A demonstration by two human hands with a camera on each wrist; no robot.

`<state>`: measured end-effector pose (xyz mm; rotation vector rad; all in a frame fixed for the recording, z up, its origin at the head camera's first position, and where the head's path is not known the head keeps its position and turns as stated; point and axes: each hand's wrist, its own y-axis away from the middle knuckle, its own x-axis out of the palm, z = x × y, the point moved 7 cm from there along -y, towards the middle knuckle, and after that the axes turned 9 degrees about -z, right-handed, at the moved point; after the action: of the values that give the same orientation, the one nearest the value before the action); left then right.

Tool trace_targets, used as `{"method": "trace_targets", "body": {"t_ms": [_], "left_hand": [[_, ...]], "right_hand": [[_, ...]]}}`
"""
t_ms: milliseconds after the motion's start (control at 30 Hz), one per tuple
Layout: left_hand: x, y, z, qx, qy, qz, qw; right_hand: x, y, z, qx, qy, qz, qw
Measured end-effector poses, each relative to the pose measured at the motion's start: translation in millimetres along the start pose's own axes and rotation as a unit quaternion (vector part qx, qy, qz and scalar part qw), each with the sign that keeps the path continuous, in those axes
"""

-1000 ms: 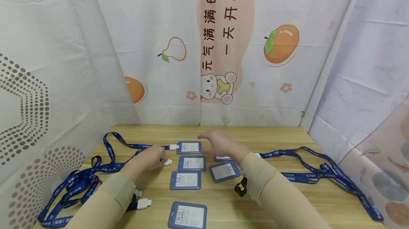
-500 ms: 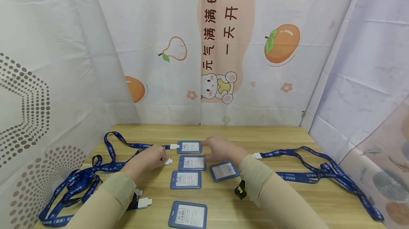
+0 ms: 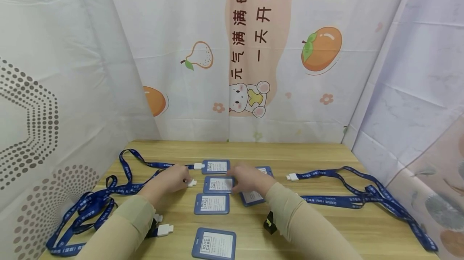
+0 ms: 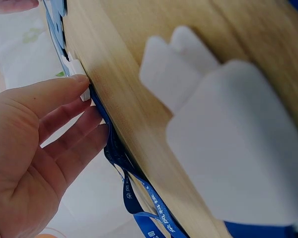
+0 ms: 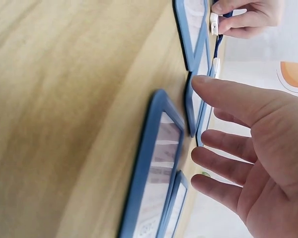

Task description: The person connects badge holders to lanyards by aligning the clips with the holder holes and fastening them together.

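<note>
My left hand (image 3: 174,178) pinches a white plastic clip (image 4: 78,72) on a blue printed lanyard, thumb on top and fingers beneath. In the head view this clip (image 3: 192,183) points at the left end of a blue ID card holder (image 3: 217,184) lying flat, a small gap apart. My right hand (image 3: 248,177) reaches over that holder's right end. Its thumb tip overlaps the holder's edge (image 5: 190,111) in the right wrist view, with the other fingers loosely spread. Just behind, another card holder (image 3: 216,167) lies against the white clip (image 3: 199,166) of its own lanyard.
More card holders (image 3: 212,204) (image 3: 214,244) lie in the column nearer the person. Two others (image 3: 253,198) (image 3: 266,170) sit partly under the right hand. Blue lanyards (image 3: 94,203) heap at left; others (image 3: 333,201) stretch right. A loose white clip (image 3: 165,229) lies by the left sleeve.
My right hand has moved slightly left and nearer, onto the right end of the second card holder, uncovering a holder behind it. The left hand keeps its pinch on the clip in place.
</note>
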<state>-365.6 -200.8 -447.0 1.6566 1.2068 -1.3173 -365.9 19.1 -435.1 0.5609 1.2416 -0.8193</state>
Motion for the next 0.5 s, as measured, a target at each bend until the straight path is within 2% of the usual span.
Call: {"method": "trace_targets", "body": {"t_ms": [333,500], "left_hand": [[-2.5,1.0,-3.2,0.006,0.005,-0.003,1.0000],[-2.1,1.2,-3.5,0.003,0.005,-0.002,1.0000]], "right_hand": [[8.4,1.7,-0.3,0.018,0.019,0.002,0.9997],[8.4,1.4,1.2,0.012,0.018,-0.001,0.9998]]}}
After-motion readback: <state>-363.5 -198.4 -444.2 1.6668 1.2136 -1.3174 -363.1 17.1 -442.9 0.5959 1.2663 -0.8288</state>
